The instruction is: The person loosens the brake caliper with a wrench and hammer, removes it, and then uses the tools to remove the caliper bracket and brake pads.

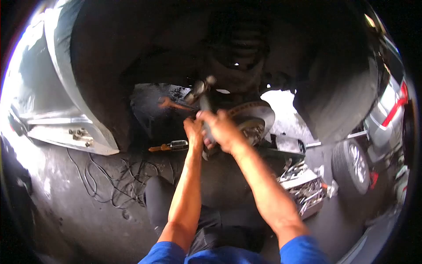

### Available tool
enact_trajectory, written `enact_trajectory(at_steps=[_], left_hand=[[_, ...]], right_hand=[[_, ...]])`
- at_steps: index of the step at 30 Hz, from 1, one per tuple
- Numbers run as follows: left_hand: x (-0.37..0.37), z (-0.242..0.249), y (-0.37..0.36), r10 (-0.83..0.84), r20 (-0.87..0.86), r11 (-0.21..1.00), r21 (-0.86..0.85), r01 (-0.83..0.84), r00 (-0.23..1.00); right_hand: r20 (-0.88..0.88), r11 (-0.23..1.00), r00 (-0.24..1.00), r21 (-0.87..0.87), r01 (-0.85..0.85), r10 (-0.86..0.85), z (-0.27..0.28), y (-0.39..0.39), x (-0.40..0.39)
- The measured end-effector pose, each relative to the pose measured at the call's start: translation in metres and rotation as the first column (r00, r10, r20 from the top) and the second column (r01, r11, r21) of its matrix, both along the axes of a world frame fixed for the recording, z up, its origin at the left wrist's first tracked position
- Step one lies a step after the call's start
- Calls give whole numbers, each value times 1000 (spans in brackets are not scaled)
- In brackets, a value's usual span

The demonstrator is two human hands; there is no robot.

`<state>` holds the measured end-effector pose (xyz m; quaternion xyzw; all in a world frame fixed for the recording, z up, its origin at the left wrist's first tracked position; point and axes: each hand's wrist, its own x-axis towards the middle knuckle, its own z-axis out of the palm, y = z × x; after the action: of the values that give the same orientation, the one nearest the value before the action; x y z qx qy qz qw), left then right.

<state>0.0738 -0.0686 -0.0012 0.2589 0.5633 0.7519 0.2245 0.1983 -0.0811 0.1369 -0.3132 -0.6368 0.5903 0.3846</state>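
Note:
Inside the dark wheel well, my right hand (222, 130) is wrapped round the dark handle of a hammer (205, 104), whose metal head points up and left. My left hand (193, 130) is closed close beside it, at the near end of an orange-tinted wrench (173, 104); blur hides how its fingers meet the wrench. Just right of my hands is the round brake disc (261, 113) with its hub. A spring (244, 39) stands in shadow above. Below and left of my hands lies a screwdriver with an orange handle (159, 148).
A toolbox (303, 189) full of tools stands at the lower right, beside a removed wheel (350, 167). Black cables (110, 180) lie coiled on the floor at left. The car's body panel (66, 132) borders the left side. Another car (391, 114) is at far right.

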Motion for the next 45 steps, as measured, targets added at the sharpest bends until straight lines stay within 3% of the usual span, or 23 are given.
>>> enact_trajectory(at_steps=[1, 2, 5, 7, 9, 10, 13, 14, 17, 18, 19, 21, 25, 29, 32, 35, 38, 41, 42, 45], left_hand=[[-5, 5, 7, -22, 9, 1000, 12, 22, 1000], [-2, 9, 8, 47, -64, 998, 42, -45, 997], [2, 14, 3, 60, -68, 998, -22, -62, 996], [1, 14, 0, 32, -76, 996, -83, -38, 997], [0, 18, -3, -6, -82, 983, -181, -9, 997], [6, 28, -10, 0, -83, 992, -123, -11, 997], [-11, 19, -14, -132, -285, 989, 24, 145, 949], [-18, 24, -24, -242, -275, 970, -73, 231, 931], [-35, 24, -22, -259, -459, 965, -80, 250, 850], [-38, 24, -19, -226, -502, 973, -147, 176, 835], [-40, 25, -16, -158, -516, 986, -121, 111, 842], [-45, 21, -5, -18, -541, 998, -57, -16, 841], [-47, 38, -18, -217, -613, 972, -211, 107, 759], [-42, 50, -19, -239, -734, 965, -250, 74, 635], [-38, 55, -19, -283, -727, 943, -330, 42, 625], [-41, 35, -16, -222, -636, 974, -182, 137, 739], [-27, 22, -16, -192, -374, 980, -20, 200, 907], [-22, 36, -18, -173, -362, 977, -182, 112, 916], [-15, 31, -9, -101, -311, 993, -90, 77, 945], [1, 20, 2, 39, -56, 997, -70, -43, 998]], right_hand=[[48, 980, 985, -121, -157, 164, 8, 1, 11], [81, 971, 975, -141, -195, 207, 22, -1, 25], [72, 982, 979, 32, 187, -189, 47, -6, 49], [109, 867, 919, 390, 311, -379, 38, 35, 61], [67, 774, 865, 485, 407, -497, 20, 71, 61], [38, 719, 835, 531, 448, -548, 12, 84, 63], [130, 755, 830, 509, 414, -543, -6, 102, 63], [160, 758, 823, 514, 402, -545, -9, 98, 64], [117, 817, 896, 474, 328, -427, -19, 103, 67], [95, 825, 905, 458, 331, -415, -12, 93, 67], [111, 794, 897, 520, 316, -429, -20, 105, 68], [163, 838, 891, 445, 317, -423, -20, 108, 70], [46, 797, 913, 506, 329, -406, -25, 108, 70], [35, 799, 917, 506, 327, -397, -21, 102, 71], [35, 808, 922, 495, 320, -387, -20, 100, 70], [48, 812, 921, 492, 314, -386, -16, 96, 71], [64, 812, 911, 483, 328, -406, -17, 97, 70], [51, 796, 911, 508, 330, -410, -18, 102, 70], [43, 788, 913, 522, 326, -406, -19, 101, 70], [-53, 872, 948, 380, 310, -314, -20, 108, 69]])
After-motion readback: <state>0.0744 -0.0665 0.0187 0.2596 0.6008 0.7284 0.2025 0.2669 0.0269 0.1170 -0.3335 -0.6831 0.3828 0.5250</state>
